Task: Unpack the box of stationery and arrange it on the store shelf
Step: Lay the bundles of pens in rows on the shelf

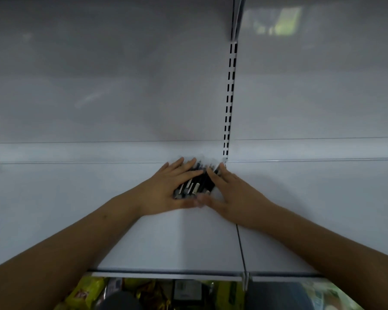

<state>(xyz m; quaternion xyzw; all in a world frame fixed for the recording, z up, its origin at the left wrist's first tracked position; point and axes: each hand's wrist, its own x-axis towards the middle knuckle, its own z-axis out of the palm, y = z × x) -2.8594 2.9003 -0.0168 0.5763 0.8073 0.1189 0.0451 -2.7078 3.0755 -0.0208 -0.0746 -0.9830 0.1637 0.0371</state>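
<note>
My left hand (166, 186) and right hand (231, 189) flat on a cluster of black pens (195, 183), fingers straight and spread, each grip pressing not pinching, pens lying on the white shelf (99, 209) near its back wall, beside the slotted upright (230, 86), yellow packets (87, 291) on the level below

The pens (194, 183) lie on the shelf (76, 209), far back by the wall. My left hand (166, 189) is on their left, my right hand (230, 193) on their right.
</note>
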